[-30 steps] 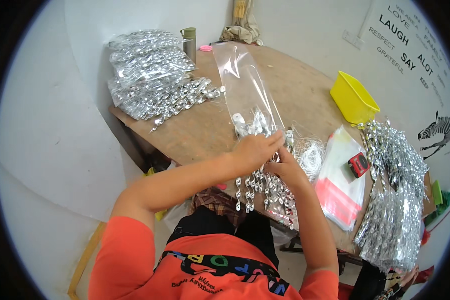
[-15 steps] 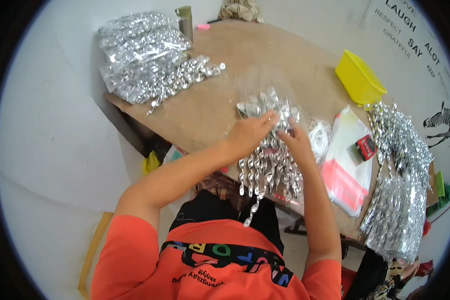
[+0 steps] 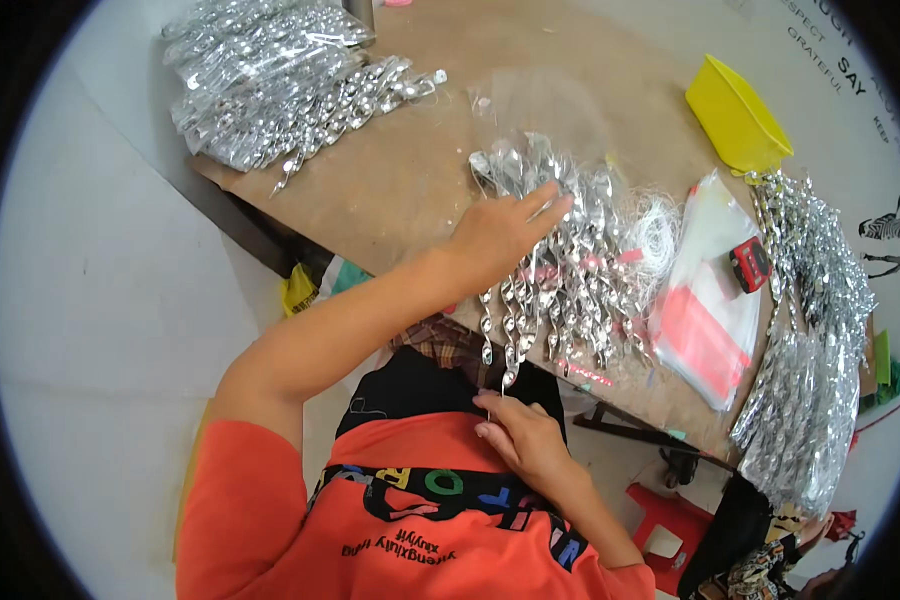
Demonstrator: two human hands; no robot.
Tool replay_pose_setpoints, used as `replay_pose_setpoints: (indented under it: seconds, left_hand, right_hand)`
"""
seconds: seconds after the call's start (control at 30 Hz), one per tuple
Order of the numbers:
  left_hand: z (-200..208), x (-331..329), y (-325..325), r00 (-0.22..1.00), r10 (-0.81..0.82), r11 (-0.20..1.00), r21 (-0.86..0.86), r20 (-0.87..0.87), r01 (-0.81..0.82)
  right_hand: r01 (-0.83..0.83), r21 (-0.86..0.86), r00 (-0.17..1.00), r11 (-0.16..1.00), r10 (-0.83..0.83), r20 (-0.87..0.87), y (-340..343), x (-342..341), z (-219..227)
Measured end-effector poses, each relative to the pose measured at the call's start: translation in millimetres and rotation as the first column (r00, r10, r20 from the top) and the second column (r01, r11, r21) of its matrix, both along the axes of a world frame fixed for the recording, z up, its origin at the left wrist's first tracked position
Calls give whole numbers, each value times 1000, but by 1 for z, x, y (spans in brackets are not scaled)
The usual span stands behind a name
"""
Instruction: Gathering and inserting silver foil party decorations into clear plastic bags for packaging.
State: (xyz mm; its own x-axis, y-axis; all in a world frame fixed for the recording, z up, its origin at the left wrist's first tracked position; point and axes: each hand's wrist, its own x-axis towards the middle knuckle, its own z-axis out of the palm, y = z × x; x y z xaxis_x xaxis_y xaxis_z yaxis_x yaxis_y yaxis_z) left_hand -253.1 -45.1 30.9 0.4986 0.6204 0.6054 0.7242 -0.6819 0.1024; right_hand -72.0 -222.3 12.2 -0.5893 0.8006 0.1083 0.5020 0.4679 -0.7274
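Note:
A bundle of twisted silver foil spirals [image 3: 580, 290] lies across the near part of the table, with several strands pointing toward me. My left hand [image 3: 500, 235] rests on its upper part, fingers stretched out and slightly apart. One longer foil strand [image 3: 511, 372] hangs past the table edge. At its lower end my right hand [image 3: 528, 435] is closed, pinching the tip in front of my shirt; the tip itself is mostly hidden by the fingers. Beyond the bundle lies a clear plastic bag [image 3: 540, 100]. White string [image 3: 656, 235] sits coiled against the bundle's right side.
Bagged silver spirals [image 3: 260, 80] are heaped at the far left. Flat clear bags with pink ends [image 3: 705, 330] lie right, a red-and-black device [image 3: 750, 264] on them. A yellow bin [image 3: 738, 115] stands behind. More silver spirals [image 3: 805, 300] drape along the right edge.
My right hand has left the top of the bundle and come down toward me to the long strand's end. My left hand stays on the bundle. The whole view has shifted somewhat.

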Motion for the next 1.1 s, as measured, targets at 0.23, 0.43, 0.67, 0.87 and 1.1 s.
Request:
replay_pose_setpoints:
  seconds: [0.23, 0.43, 0.67, 0.87, 1.1]
  left_hand:
    - [15, 3, 0, 998, 20, 1000, -13, 59, -19]
    - [13, 2, 18, 976, 81, 996, -41, 201, -74]
    - [22, -19, 18, 969, 74, 994, -98, 235, -53]
    - [34, 6, -11, 971, -112, 981, -132, 212, 142]
    - [26, -18, 13, 958, -4, 1000, 2, 287, 4]
  right_hand:
    - [293, 1, 951, 956, -292, -103, 36, 38, 59]
    - [178, 315, 982, 932, -189, 4, 68, 29, 90]
    - [116, 459, 988, 881, -150, 38, 74, 27, 80]
    - [52, 666, 966, 744, -206, 154, 146, 8, 51]
    - [173, 743, 934, 646, -346, 83, 128, -11, 60]
